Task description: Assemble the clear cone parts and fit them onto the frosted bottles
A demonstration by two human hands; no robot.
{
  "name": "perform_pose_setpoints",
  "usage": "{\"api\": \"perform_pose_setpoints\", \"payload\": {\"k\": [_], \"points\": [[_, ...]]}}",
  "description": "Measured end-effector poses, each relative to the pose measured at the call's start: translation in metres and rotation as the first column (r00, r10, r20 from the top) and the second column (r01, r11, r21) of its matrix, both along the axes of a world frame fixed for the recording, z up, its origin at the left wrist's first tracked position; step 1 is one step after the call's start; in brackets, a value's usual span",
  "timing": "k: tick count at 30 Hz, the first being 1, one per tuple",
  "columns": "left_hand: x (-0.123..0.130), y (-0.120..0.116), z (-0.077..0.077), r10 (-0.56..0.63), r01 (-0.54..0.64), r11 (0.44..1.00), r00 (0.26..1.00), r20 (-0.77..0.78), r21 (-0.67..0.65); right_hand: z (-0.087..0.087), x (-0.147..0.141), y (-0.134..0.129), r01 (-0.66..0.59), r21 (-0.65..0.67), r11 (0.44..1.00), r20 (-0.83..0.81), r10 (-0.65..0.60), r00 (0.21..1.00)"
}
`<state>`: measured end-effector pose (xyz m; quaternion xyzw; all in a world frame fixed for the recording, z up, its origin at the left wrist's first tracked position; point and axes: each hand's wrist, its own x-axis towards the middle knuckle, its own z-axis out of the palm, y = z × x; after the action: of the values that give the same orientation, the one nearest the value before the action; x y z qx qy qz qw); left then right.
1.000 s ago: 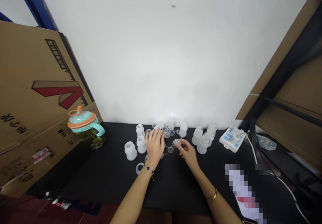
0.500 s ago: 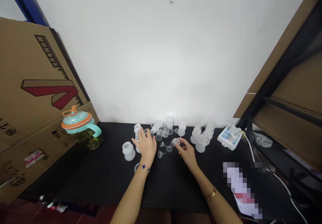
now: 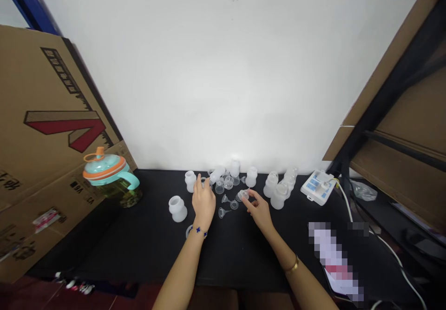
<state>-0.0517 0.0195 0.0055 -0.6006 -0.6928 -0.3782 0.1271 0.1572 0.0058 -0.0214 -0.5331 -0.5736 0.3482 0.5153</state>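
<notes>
Over the cluster of parts on the black table, my left hand has its fingers drawn together and bent down, the back of the hand up. Whatever is under its palm is hidden. My right hand pinches a clear dome-shaped cap between thumb and fingers, low over the table. Small clear funnel-shaped pieces and a clear ring lie between the hands. Two white wide-necked bottles stand left of my left hand. A clear ring is partly covered by my left wrist.
White bottles with clear tops stand to the right. Other bottles and clear cups sit near the wall. A teal-lidded jug, a white cable box and a phone flank the work area.
My left hand's spread fingers have come together, and the white bottle partly showing beside it is out of sight. My right hand stays nearly still with the clear cap.
</notes>
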Motion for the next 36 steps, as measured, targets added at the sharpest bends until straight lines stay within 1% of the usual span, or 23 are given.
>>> {"api": "perform_pose_setpoints", "payload": {"k": [4,8,10,12,16,19,23,26,29,32,36], "points": [[0.002,-0.001,0.000,-0.044,0.043,0.999,0.998,0.038,0.028,-0.002,-0.001,0.001,-0.001,-0.022,1.000,-0.031,0.001,1.000],[0.004,-0.003,0.005,-0.146,0.138,0.985,0.987,0.072,0.101,-0.004,-0.001,0.004,-0.030,-0.075,0.997,-0.126,0.021,0.992],[0.005,-0.004,0.008,-0.220,0.202,0.964,0.972,0.086,0.173,-0.005,0.000,0.006,-0.049,-0.096,0.994,-0.184,0.030,0.982],[0.008,-0.006,0.010,-0.303,0.268,0.929,0.947,0.107,0.255,-0.004,0.000,0.007,-0.071,-0.126,0.990,-0.258,0.036,0.966],[0.017,-0.011,0.013,-0.445,0.357,0.856,0.877,0.181,0.374,0.002,0.000,0.006,-0.144,-0.254,0.957,-0.446,0.016,0.895],[0.026,-0.016,0.012,-0.516,0.397,0.816,0.827,0.222,0.420,0.007,0.001,0.002,-0.223,-0.308,0.925,-0.595,-0.004,0.804],[0.036,-0.023,0.008,-0.574,0.438,0.790,0.775,0.265,0.430,0.011,0.001,0.001,-0.334,-0.390,0.858,-0.733,-0.070,0.677],[0.041,-0.027,0.004,-0.605,0.493,0.783,0.744,0.283,0.379,0.010,0.000,0.002,-0.421,-0.429,0.799,-0.778,-0.089,0.622],[0.045,-0.028,0.001,-0.627,0.532,0.774,0.722,0.294,0.345,0.006,-0.002,0.004,-0.482,-0.438,0.758,-0.795,-0.077,0.602],[0.047,-0.028,-0.001,-0.641,0.566,0.767,0.693,0.329,0.301,0.002,-0.005,0.003,-0.508,-0.444,0.738,-0.796,-0.065,0.601],[0.051,-0.029,-0.003,-0.634,0.595,0.767,0.643,0.430,0.241,0.003,-0.008,0.000,-0.538,-0.446,0.716,-0.800,-0.048,0.599]]}}
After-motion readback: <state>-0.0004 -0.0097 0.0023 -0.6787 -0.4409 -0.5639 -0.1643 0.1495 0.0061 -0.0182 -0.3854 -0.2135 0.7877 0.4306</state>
